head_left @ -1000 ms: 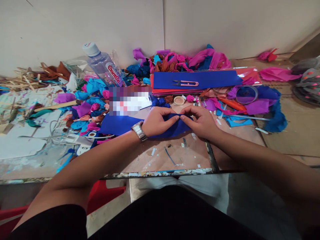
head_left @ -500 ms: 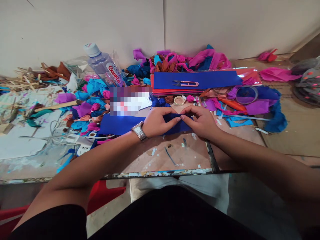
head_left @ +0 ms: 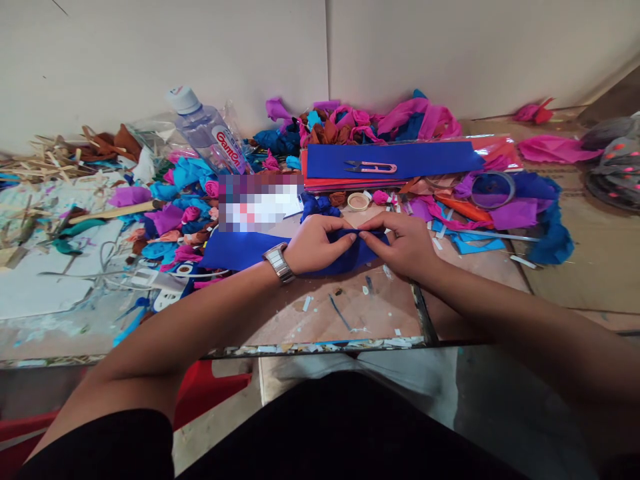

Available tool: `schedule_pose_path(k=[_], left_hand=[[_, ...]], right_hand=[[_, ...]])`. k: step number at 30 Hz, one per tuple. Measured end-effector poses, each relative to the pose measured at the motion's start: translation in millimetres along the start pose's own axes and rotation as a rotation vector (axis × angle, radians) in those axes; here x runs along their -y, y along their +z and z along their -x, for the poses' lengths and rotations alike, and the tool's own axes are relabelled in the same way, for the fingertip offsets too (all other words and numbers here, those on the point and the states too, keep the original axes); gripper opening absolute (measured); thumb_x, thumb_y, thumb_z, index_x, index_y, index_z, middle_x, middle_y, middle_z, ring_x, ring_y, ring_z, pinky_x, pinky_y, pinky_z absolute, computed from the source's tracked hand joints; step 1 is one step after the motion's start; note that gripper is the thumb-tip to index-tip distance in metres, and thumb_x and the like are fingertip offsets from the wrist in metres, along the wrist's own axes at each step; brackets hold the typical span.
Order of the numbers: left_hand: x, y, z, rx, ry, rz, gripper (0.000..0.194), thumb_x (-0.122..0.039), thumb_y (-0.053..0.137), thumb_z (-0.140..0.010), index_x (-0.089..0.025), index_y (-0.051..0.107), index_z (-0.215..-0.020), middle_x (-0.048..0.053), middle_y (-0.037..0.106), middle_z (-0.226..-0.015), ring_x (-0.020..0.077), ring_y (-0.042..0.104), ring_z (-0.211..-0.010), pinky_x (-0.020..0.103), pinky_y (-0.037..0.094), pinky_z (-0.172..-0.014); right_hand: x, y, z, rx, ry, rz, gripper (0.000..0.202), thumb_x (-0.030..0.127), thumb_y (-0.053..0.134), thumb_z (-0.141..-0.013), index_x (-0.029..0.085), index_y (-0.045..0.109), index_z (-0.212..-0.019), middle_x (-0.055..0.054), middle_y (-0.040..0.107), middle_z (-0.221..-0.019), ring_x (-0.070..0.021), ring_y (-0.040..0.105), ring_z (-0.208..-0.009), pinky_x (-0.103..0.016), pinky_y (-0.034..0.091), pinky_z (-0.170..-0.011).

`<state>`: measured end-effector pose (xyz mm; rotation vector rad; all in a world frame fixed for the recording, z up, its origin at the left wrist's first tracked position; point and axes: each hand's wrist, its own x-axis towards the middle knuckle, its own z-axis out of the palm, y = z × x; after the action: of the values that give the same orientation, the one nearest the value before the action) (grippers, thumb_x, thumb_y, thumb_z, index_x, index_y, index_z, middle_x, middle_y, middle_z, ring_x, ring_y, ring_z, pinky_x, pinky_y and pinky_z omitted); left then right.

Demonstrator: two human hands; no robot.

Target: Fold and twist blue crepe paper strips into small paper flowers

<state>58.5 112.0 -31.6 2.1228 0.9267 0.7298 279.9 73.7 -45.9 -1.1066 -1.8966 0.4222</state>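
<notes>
A strip of dark blue paper (head_left: 240,251) lies along the table, its right end raised between my two hands. My left hand (head_left: 317,245), with a metal watch on the wrist, pinches the strip's upper edge between thumb and fingers. Close against it, my right hand (head_left: 403,245) pinches the same edge, and the thumb tips nearly meet. Between the hands the paper is slightly gathered. Just behind them are a small round ring (head_left: 358,201) and dark blue rolled paper pieces (head_left: 320,205).
Pink-handled snips (head_left: 371,167) rest on a stack of blue and red paper. A tilted bottle (head_left: 207,137) stands back left among crumpled coloured paper. Wooden sticks (head_left: 50,160) are heaped at far left; a tape roll (head_left: 493,190) lies at right.
The blue strip has shifted slightly and its edge is more gathered between my fingertips. Both hands have barely moved and keep their pinch.
</notes>
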Motion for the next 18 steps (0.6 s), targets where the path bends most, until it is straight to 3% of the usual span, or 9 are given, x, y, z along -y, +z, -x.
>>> schedule_pose_path(k=[6, 18], left_hand=[[0.3, -0.2, -1.3, -0.032, -0.001, 0.039, 0.025, -0.031, 0.064, -0.093, -0.018, 0.084, -0.099, 0.002, 0.083, -0.092, 0.0175, 0.073, -0.081, 0.030, 0.053, -0.077], [1.7, 4.0, 2.2, -0.008, -0.004, 0.034, 0.030, -0.038, 0.061, -0.097, -0.016, 0.083, -0.096, 0.002, 0.080, -0.085, 0.0157, 0.068, -0.075, 0.029, 0.049, -0.071]], right_hand=[[-2.8, -1.5, 1.3, 0.017, -0.080, 0.027, 0.010, 0.026, 0.073, -0.095, 0.027, 0.080, -0.102, -0.003, 0.083, -0.099, -0.0229, 0.076, -0.088, -0.038, 0.058, -0.082], [0.1, -0.4, 1.3, -0.007, -0.068, 0.038, 0.010, 0.021, 0.073, -0.093, 0.026, 0.078, -0.099, -0.002, 0.083, -0.097, -0.0231, 0.076, -0.088, -0.038, 0.059, -0.082]])
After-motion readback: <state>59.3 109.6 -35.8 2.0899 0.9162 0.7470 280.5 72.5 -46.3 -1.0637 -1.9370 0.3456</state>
